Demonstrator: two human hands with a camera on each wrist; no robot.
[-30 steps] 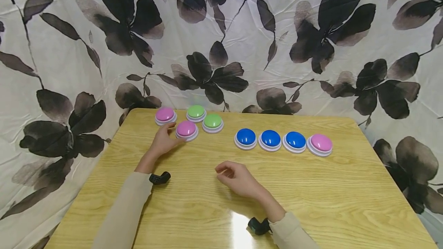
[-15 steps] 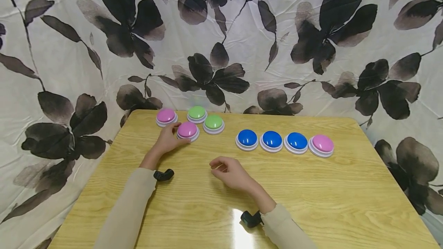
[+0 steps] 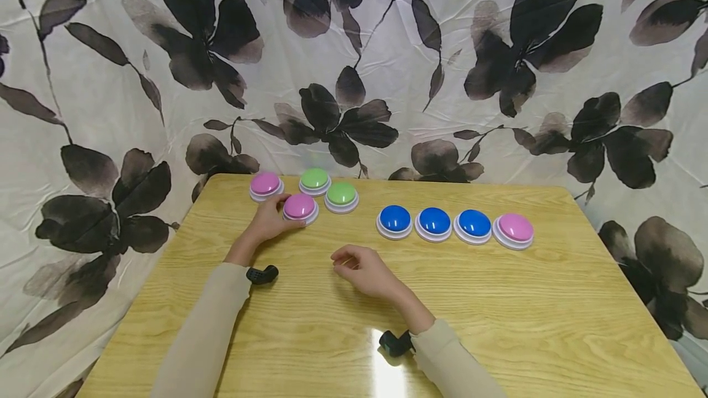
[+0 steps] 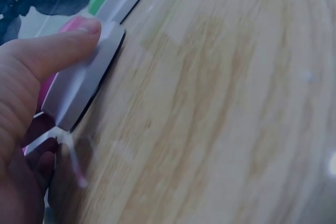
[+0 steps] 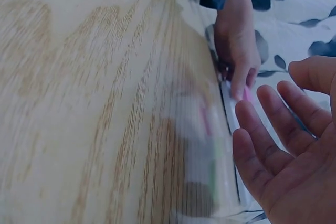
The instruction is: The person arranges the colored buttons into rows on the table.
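My left hand (image 3: pixel 269 220) holds a pink push button (image 3: pixel 299 206) by its round white base, at the left of the table. In the left wrist view the thumb (image 4: pixel 73 45) lies along the white rim (image 4: pixel 84 85), and the other fingers are partly hidden behind it. Just behind stand another pink button (image 3: pixel 265 183) and two green buttons (image 3: pixel 314 179), (image 3: pixel 341 193). My right hand (image 3: pixel 367 272) hovers over the middle of the table with loosely bent fingers and nothing in it; the right wrist view shows its fingers (image 5: pixel 283 121) apart.
Right of centre, three blue buttons (image 3: pixel 395 218), (image 3: pixel 434 221), (image 3: pixel 474 223) and a pink button (image 3: pixel 515 228) form a row on the wooden table (image 3: pixel 525 306). A floral cloth (image 3: pixel 415 78) hangs behind the table's back edge.
My left hand has moved slightly right and closed its thumb and fingers on the pink button's base. My right hand has drifted left and a little farther from me.
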